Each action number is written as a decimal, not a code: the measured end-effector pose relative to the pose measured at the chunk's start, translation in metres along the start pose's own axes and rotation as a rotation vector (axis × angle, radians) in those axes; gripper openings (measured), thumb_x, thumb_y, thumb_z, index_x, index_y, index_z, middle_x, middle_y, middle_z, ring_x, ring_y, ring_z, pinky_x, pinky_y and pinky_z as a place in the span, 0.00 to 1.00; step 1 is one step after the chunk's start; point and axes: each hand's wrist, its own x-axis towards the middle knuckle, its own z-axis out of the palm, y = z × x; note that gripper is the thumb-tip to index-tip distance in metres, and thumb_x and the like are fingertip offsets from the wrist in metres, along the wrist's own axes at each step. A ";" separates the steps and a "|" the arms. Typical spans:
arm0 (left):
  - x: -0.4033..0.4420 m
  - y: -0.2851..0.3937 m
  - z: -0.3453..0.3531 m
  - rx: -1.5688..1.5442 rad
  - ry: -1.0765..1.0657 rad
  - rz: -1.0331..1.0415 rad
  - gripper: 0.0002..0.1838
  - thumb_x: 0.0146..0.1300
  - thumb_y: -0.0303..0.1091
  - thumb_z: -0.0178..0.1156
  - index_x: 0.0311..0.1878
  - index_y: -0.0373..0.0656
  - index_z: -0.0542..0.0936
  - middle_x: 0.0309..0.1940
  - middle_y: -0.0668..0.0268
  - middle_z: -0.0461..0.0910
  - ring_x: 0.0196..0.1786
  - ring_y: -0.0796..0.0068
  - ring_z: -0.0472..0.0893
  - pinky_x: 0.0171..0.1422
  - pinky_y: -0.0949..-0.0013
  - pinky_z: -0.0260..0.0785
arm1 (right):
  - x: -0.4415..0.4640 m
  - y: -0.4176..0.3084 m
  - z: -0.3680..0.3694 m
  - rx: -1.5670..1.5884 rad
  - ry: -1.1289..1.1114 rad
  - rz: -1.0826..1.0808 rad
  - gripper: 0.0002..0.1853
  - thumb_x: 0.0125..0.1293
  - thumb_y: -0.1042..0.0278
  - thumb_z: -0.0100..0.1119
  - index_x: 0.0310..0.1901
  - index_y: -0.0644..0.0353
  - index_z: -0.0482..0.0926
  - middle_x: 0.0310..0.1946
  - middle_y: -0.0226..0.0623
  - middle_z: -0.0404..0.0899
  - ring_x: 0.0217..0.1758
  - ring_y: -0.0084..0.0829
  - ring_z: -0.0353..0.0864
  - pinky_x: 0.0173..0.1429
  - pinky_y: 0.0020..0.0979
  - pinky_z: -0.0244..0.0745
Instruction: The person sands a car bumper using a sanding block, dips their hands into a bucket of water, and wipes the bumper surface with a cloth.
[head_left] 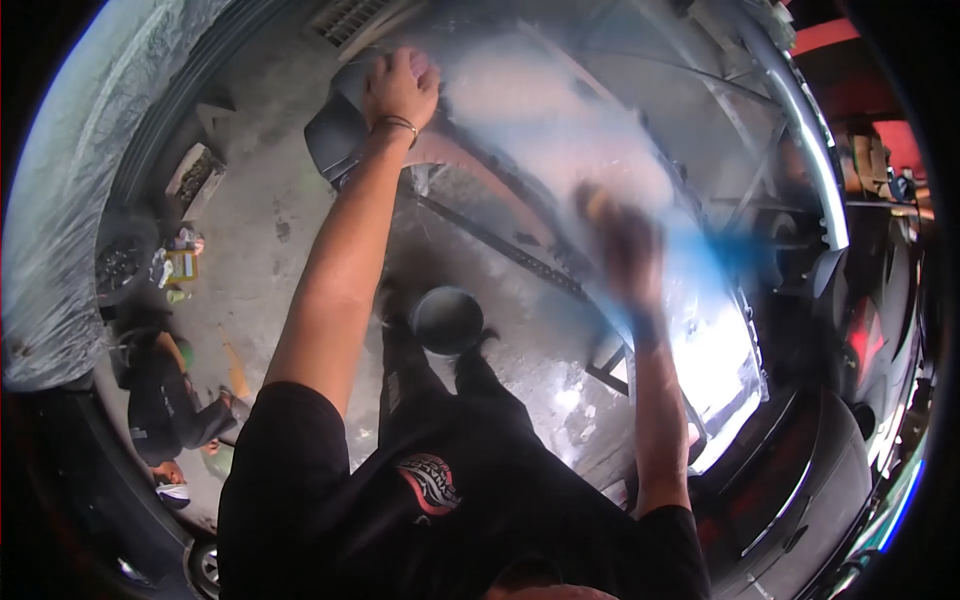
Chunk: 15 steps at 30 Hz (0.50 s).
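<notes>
In the head view, a car fender [480, 85] with a pale pinkish and white surface and blue smears stands in front of me. My left hand [400, 88] is at the fender's dark upper-left end. Its fingers curl around a small pinkish thing [418, 66] that I cannot make out clearly. Over the middle of the panel, my right hand [630, 250] is smeared by motion. A yellowish-brown patch shows at its fingertips, too blurred to name. A strong glare covers the panel's lower right part.
A round dark bucket-like thing [447, 320] is on the concrete floor by my feet. Another person [170, 405] crouches at the left. Plastic sheeting [60, 200] hangs at the far left. Dark car parts [800, 490] and a silver curved strip [815, 130] are at the right.
</notes>
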 end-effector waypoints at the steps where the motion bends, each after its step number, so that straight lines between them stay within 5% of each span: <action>1: -0.004 0.005 0.000 0.007 0.018 -0.017 0.24 0.70 0.55 0.68 0.63 0.54 0.83 0.60 0.59 0.85 0.66 0.54 0.81 0.77 0.48 0.69 | 0.006 0.017 0.010 -0.064 -0.050 -0.049 0.23 0.71 0.71 0.65 0.67 0.54 0.86 0.62 0.40 0.87 0.69 0.46 0.81 0.72 0.50 0.72; 4: -0.003 0.008 -0.013 0.001 0.024 0.116 0.22 0.71 0.57 0.68 0.60 0.55 0.85 0.55 0.61 0.87 0.65 0.57 0.82 0.75 0.50 0.70 | 0.070 0.002 0.018 -0.054 0.001 0.089 0.22 0.67 0.67 0.76 0.63 0.49 0.88 0.65 0.39 0.86 0.68 0.46 0.80 0.75 0.51 0.70; 7: -0.001 0.012 -0.010 0.066 0.041 0.056 0.22 0.71 0.58 0.66 0.58 0.55 0.86 0.54 0.62 0.87 0.64 0.58 0.83 0.74 0.50 0.71 | 0.067 0.005 0.017 -0.009 -0.034 0.090 0.21 0.70 0.71 0.72 0.64 0.53 0.88 0.65 0.40 0.86 0.69 0.45 0.80 0.76 0.51 0.70; 9: -0.001 0.018 -0.010 0.099 0.031 0.047 0.22 0.72 0.60 0.65 0.58 0.56 0.86 0.53 0.62 0.87 0.64 0.58 0.83 0.74 0.50 0.71 | 0.028 0.037 0.018 0.180 -0.141 -0.082 0.20 0.72 0.74 0.68 0.64 0.57 0.87 0.65 0.41 0.86 0.70 0.44 0.81 0.77 0.51 0.70; 10: 0.001 0.019 -0.012 0.106 0.028 0.048 0.23 0.72 0.61 0.65 0.58 0.56 0.86 0.53 0.62 0.87 0.64 0.58 0.83 0.74 0.50 0.71 | 0.023 0.028 0.011 0.257 -0.150 0.009 0.19 0.73 0.76 0.64 0.64 0.59 0.88 0.64 0.42 0.86 0.71 0.44 0.81 0.77 0.51 0.70; 11: 0.003 0.020 -0.014 0.113 0.025 0.049 0.23 0.72 0.61 0.64 0.58 0.57 0.87 0.53 0.62 0.87 0.64 0.57 0.83 0.75 0.50 0.71 | 0.027 0.021 0.020 0.669 -0.079 0.208 0.18 0.73 0.74 0.65 0.62 0.58 0.88 0.65 0.42 0.86 0.72 0.44 0.80 0.77 0.50 0.69; 13: 0.003 0.022 -0.014 0.175 -0.019 -0.013 0.23 0.71 0.62 0.65 0.57 0.58 0.87 0.53 0.62 0.87 0.64 0.58 0.83 0.75 0.50 0.70 | 0.047 0.019 0.017 0.535 -0.044 0.215 0.16 0.72 0.69 0.69 0.60 0.56 0.89 0.65 0.41 0.85 0.72 0.44 0.79 0.77 0.50 0.69; 14: 0.002 0.018 -0.008 0.172 -0.021 -0.011 0.23 0.71 0.62 0.65 0.57 0.58 0.87 0.53 0.62 0.87 0.64 0.58 0.83 0.75 0.50 0.70 | 0.069 0.028 0.015 -0.009 -0.079 0.020 0.16 0.72 0.67 0.71 0.60 0.54 0.90 0.66 0.40 0.85 0.72 0.44 0.78 0.76 0.51 0.69; 15: 0.004 0.008 0.002 0.145 0.019 -0.002 0.22 0.71 0.62 0.65 0.57 0.58 0.87 0.53 0.62 0.87 0.64 0.58 0.83 0.75 0.50 0.70 | 0.082 0.040 0.028 -0.093 -0.049 0.094 0.18 0.69 0.62 0.75 0.59 0.50 0.90 0.66 0.38 0.84 0.69 0.47 0.78 0.75 0.52 0.70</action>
